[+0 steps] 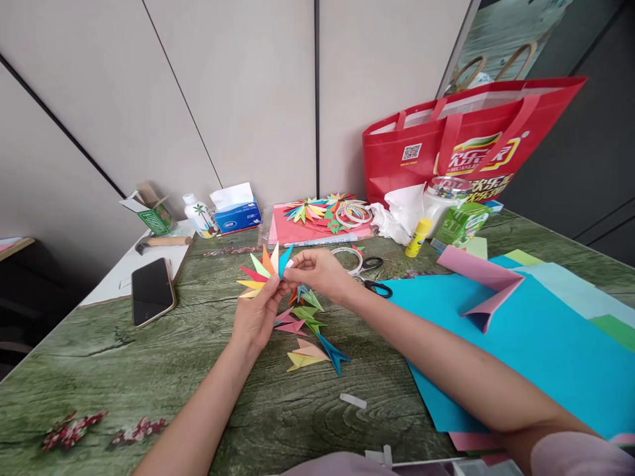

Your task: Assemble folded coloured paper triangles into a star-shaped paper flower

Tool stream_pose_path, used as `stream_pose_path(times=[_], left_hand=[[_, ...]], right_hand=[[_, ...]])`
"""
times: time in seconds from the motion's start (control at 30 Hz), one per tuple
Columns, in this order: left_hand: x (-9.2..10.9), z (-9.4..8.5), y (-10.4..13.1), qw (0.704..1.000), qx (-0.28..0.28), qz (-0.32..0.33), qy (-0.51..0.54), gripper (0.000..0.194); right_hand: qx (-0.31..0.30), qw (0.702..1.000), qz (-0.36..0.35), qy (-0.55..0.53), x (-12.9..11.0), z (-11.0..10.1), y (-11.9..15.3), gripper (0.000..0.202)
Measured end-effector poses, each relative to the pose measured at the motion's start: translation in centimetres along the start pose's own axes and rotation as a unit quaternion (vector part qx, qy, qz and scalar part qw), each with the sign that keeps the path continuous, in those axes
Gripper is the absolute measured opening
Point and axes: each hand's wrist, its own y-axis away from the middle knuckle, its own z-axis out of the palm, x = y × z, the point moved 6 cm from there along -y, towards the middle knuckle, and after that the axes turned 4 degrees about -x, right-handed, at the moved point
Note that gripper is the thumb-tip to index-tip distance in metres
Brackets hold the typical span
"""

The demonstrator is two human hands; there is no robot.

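A fan of folded paper points point(258, 270) in yellow, red, green, orange, cream and blue is held up above the table. My left hand point(265, 304) pinches its base from below. At its right side, my right hand point(312, 270) has its fingers closed on a small white piece point(289, 264) against the blue point. Just below and right of my hands lie loose folded paper pieces: pink point(292, 322), green point(308, 314), yellow point(303, 360) and blue point(334, 354). A white strip point(353, 400) rests nearer to me.
Blue paper sheets point(520, 350) with a folded pink piece point(486, 281) cover the right side. Behind are black-handled scissors point(378, 288), tape rolls point(353, 213), a yellow glue stick point(419, 238) and a red bag point(407, 158). A phone point(153, 292) and hammer point(166, 242) lie left.
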Motion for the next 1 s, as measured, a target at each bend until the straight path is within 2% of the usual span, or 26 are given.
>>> stream_pose_path(times=[0.2,0.37,0.5,0.73,1.0], left_hand=[[-0.16,-0.13,0.04,0.999,0.021,-0.02,0.026,0.012],[-0.29,-0.12,0.01,0.998,0.021,-0.039,0.041,0.013],[-0.27,0.05,0.12,0.998,0.011,-0.049,0.045,0.012],[-0.28,0.05,0.11,0.998,-0.002,-0.045,0.043,0.014],[-0.12,-0.04,0.12,0.999,0.012,-0.033,0.04,0.013]], right_hand=[[-0.027,0.999,-0.001,0.027,-0.7,-0.34,-0.06,0.011],[-0.048,0.998,-0.032,0.029,-0.78,-0.39,-0.07,0.026],[-0.06,0.997,-0.05,0.019,-0.67,-0.25,-0.1,0.029],[-0.066,0.995,-0.073,0.001,-0.32,0.08,-0.17,0.034],[-0.053,0.997,-0.064,0.002,-0.35,-0.07,-0.09,0.035]])
